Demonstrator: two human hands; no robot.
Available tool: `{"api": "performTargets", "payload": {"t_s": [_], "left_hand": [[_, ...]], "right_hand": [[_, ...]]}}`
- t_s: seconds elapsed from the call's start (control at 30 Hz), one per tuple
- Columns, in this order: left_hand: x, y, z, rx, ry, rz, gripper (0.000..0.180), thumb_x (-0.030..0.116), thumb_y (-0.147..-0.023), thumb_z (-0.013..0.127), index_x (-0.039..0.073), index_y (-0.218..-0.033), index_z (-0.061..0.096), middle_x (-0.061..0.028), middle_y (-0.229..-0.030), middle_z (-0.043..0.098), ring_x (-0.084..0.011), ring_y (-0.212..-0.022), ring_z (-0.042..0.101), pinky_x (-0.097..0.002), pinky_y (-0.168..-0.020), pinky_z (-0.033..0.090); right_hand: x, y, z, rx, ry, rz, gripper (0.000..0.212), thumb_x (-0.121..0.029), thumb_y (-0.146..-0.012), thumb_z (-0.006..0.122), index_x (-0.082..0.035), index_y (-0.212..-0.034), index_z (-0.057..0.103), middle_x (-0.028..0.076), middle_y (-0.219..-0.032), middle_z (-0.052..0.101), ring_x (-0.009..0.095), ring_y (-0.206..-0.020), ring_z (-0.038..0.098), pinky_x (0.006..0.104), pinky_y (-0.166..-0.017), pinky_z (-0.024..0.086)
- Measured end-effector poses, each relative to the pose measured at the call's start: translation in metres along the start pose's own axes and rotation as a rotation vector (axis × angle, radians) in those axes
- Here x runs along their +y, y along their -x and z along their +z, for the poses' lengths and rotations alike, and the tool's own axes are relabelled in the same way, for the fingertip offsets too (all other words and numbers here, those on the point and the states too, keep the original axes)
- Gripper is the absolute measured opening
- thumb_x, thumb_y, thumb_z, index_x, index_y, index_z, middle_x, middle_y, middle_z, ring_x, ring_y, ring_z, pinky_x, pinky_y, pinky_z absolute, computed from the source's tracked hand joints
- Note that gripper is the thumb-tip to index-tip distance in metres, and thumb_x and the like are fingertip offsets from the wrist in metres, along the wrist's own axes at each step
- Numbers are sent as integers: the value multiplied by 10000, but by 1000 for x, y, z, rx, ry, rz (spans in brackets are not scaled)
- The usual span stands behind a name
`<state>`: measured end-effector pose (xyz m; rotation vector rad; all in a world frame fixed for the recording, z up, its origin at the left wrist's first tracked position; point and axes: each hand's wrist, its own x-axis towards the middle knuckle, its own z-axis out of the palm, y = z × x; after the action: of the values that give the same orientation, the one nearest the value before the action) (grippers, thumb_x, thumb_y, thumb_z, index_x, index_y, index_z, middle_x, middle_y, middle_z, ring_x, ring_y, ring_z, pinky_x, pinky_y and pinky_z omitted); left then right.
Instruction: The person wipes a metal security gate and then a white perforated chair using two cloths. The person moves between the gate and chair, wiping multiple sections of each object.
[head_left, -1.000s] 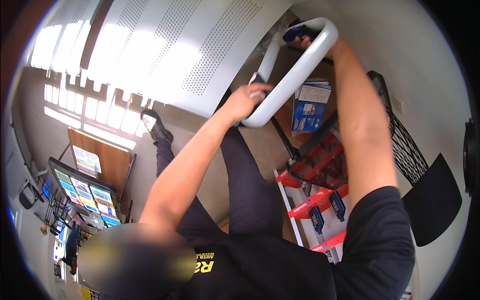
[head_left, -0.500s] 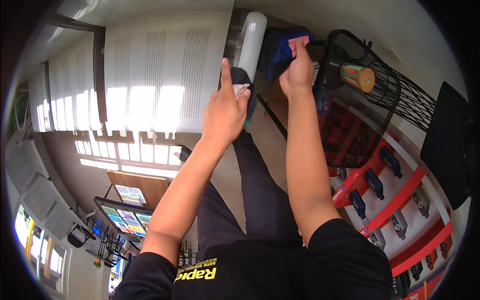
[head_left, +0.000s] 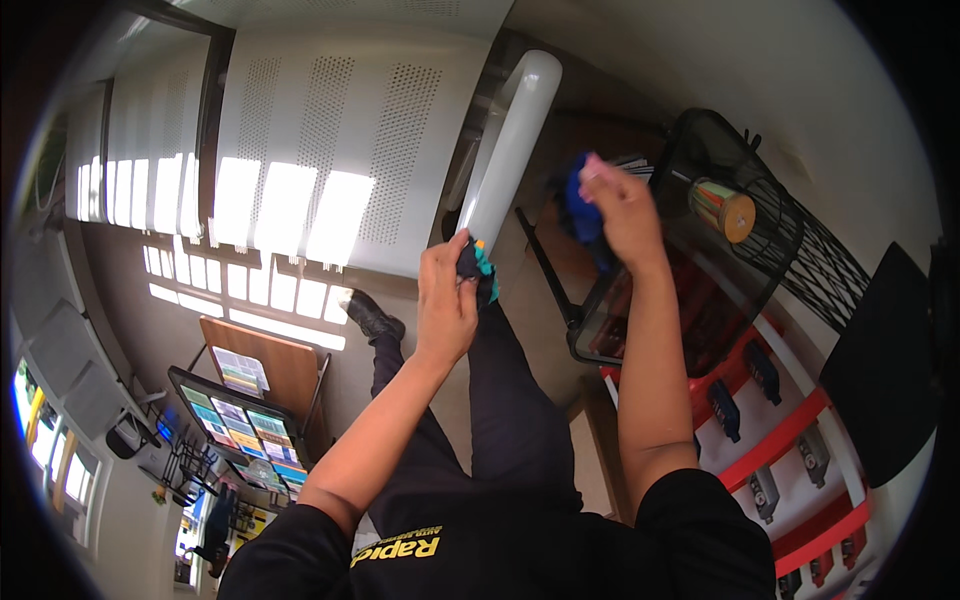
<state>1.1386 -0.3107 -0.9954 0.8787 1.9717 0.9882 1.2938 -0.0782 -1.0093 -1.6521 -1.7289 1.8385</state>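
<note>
My left hand (head_left: 445, 305) is closed around a small bunched dark cloth (head_left: 484, 282) with teal edges and a speck of orange. It is at the near end of the white armrest (head_left: 515, 135) of a perforated metal bench; whether the cloth touches the armrest I cannot tell. My right hand (head_left: 628, 215) pinches the pink part of a blue and dark cloth (head_left: 582, 205), which hangs down from the fingers, smeared by motion. That hand is in the air beside a black-framed table (head_left: 690, 125).
Perforated bench seats (head_left: 310, 120) run along the left. On the black-framed table stands a striped canister (head_left: 722, 208) with a wooden lid. Below right is a red and white rack (head_left: 800, 440) with bottles. A brochure display (head_left: 245, 425) stands at left, and my shoe (head_left: 372, 318) shows near the bench.
Both hands have come nearer to my body, each keeping its cloth. Teal edges now show more on the left hand's cloth, and its index finger has curled in. The whole view has shifted.
</note>
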Motion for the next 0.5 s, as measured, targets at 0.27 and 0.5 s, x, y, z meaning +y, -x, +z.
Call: {"api": "performTargets", "payload": {"t_s": [0.27, 0.5], "left_hand": [[-89, 33, -35, 349, 738, -785, 623, 19, -964, 670, -33, -1484, 330, -141, -1233, 674, -175, -1051, 683, -306, -912, 570], [-122, 66, -9, 232, 984, -1016, 246, 162, -1049, 593, 18, -1245, 564, -70, -1159, 681, -129, -1036, 664, -297, -904, 545]], "right_hand": [[35, -281, 28, 277, -558, -98, 424, -280, -992, 663, 24, -1287, 648, 108, -1234, 672, 200, -1112, 633, 332, -985, 481], [118, -328, 93, -405, 232, 24, 564, -367, -940, 730, -13, -1371, 642, 166, -1299, 701, 259, -1167, 662, 404, -1017, 508]]}}
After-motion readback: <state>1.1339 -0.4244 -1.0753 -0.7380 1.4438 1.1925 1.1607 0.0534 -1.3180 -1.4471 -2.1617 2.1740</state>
